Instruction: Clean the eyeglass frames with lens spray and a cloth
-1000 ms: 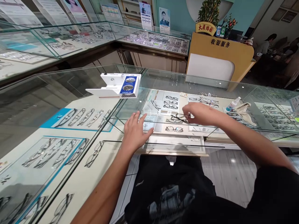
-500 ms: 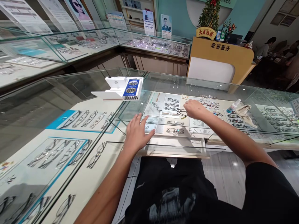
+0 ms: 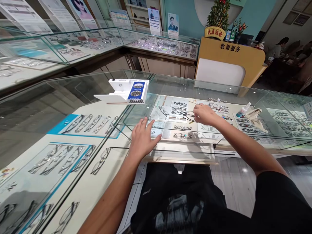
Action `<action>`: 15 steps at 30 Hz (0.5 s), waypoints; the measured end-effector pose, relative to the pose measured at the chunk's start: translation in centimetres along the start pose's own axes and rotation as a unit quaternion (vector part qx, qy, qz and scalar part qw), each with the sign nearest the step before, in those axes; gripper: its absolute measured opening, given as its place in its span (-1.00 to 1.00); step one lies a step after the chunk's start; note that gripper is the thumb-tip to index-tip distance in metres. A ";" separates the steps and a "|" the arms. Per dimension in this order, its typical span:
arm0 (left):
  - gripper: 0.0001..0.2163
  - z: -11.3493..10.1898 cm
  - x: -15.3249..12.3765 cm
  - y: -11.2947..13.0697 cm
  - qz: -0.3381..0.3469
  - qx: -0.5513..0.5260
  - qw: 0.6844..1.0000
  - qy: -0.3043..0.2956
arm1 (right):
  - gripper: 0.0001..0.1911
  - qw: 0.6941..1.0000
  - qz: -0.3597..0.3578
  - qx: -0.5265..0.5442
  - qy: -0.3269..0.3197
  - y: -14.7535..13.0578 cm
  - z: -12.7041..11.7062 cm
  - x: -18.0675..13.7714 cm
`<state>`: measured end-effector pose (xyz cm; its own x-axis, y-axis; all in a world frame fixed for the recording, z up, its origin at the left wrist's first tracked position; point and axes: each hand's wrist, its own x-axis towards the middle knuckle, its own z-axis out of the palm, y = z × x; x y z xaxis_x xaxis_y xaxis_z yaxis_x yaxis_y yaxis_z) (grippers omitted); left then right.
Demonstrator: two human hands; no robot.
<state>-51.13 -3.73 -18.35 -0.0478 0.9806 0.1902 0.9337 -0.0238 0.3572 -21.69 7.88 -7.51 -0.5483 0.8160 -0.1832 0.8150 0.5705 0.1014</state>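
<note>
My right hand (image 3: 204,113) reaches into the glass display case and pinches a dark-framed pair of glasses (image 3: 185,114), which lies among rows of other frames on the white shelf (image 3: 175,133). My left hand (image 3: 142,136) rests flat with fingers spread on the front part of that shelf, next to small printed cards (image 3: 156,128).
A white and blue box (image 3: 128,91) stands on the glass top (image 3: 73,94). A spray bottle (image 3: 243,110) and a beige cloth (image 3: 255,117) lie to the right. More frames fill the left case (image 3: 60,159). A yellow counter (image 3: 229,61) stands behind; a person (image 3: 278,48) sits far right.
My right hand has carried the dark glasses from the shelf's middle to the far rows and lowered them there. My left hand has stayed in place.
</note>
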 end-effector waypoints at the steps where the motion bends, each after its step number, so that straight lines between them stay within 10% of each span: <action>1: -0.27 0.0 0.0 0.0 0.001 0.000 1.000 0.000 | -0.82 1.000 -0.001 0.003 -0.004 -0.1 -0.2 -0.2; 15: -0.27 0.5 0.3 -0.5 0.011 0.016 1.000 -0.002 | -0.88 0.999 -0.004 0.037 0.007 0.4 -0.1 -1.1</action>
<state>-51.48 -3.37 -18.91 -0.0251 0.9808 0.1935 0.9454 -0.0396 0.3236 -20.72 7.19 -7.19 -0.5566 0.8133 -0.1694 0.8223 0.5684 0.0271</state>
